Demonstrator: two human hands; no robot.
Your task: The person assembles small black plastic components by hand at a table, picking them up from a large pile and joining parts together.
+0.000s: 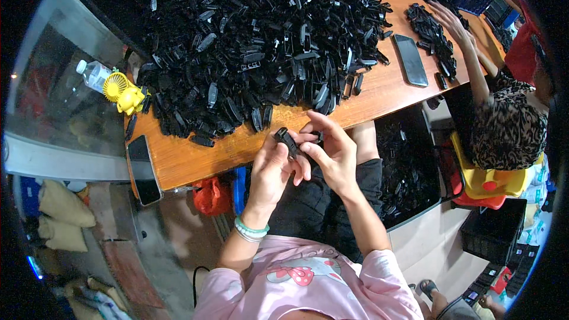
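Observation:
Over my lap, just off the table's front edge, my left hand [274,169] grips a small oblong black plastic part [287,140] between thumb and fingers. My right hand [333,153] meets it from the other side, its thumb and fingers closed around a smaller black piece [317,136] that is mostly hidden by the fingers. The two hands nearly touch. Beyond them a large heap of similar black plastic parts [237,47] covers much of the wooden table [195,163].
A yellow mini fan [127,96] and a clear bottle [93,75] stand at the left. One phone [144,169] lies on the table's left corner, another phone [410,60] to the right. A co-worker's hands [453,26] are over a smaller pile. Beside my leg sits a black bin [409,166] of parts.

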